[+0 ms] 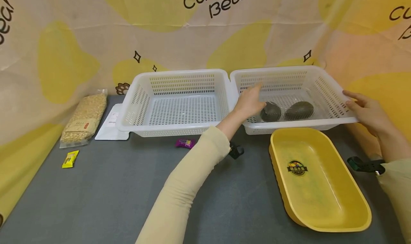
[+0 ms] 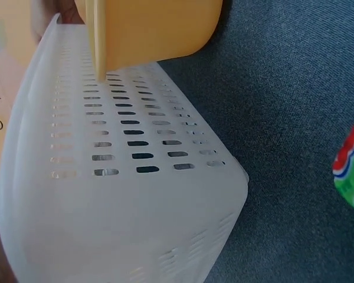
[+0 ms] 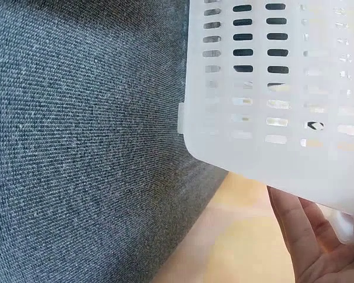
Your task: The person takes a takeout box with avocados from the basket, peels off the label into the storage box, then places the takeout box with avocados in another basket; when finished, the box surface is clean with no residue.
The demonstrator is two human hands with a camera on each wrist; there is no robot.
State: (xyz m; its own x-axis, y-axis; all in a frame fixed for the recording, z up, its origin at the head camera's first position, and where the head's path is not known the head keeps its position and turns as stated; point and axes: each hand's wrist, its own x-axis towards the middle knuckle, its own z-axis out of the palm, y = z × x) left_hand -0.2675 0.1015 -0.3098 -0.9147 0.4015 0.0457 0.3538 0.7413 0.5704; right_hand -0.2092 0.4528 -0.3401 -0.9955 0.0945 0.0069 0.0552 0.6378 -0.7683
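My left hand [image 1: 248, 103] is over the left end of the right white basket [image 1: 300, 124], its index finger straight and thumb apart. Its other fingers are hidden. Inside lie a dark round item [image 1: 270, 112] and a dark oval item [image 1: 299, 110], under what looks like clear plastic; the left hand's thumb is close to the round one. At the basket's right end my right hand [image 1: 372, 113] grips the rim. The right wrist view shows those fingers [image 3: 292, 221] against the outside of the basket wall [image 3: 248, 153].
A second white basket [image 1: 173, 131] adjoins on the left. The yellow tray [image 1: 321, 187] sits in front. Further left are a bag of pale grains [image 1: 84, 119], a white packet [image 1: 110, 124], and a yellow wrapper [image 1: 70, 159]. A purple wrapper [image 1: 185, 143] and a red-green packet [image 2: 353, 168] lie nearer.
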